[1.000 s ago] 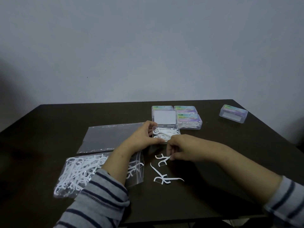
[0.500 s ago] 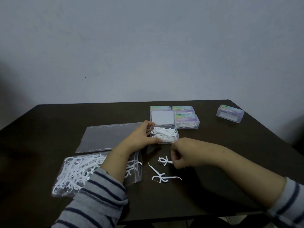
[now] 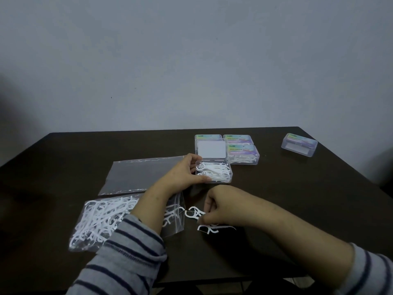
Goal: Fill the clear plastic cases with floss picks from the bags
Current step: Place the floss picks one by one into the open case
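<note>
An open clear plastic case partly filled with white floss picks sits mid-table, its lid flipped back. My left hand grips the case's left side, thumb along its near edge. My right hand is curled over loose floss picks on the table and pinches them. A few more loose picks lie just under that hand. A clear bag of floss picks lies at front left, partly under my left forearm.
An empty flat plastic bag lies behind the full one. Three closed, filled cases with colourful labels sit behind the open case. Another closed case stands alone at the far right. The dark table ends at a near edge below my arms.
My right hand has moved from beside the open case toward me and down onto the loose picks. My left hand has stayed on the case.
</note>
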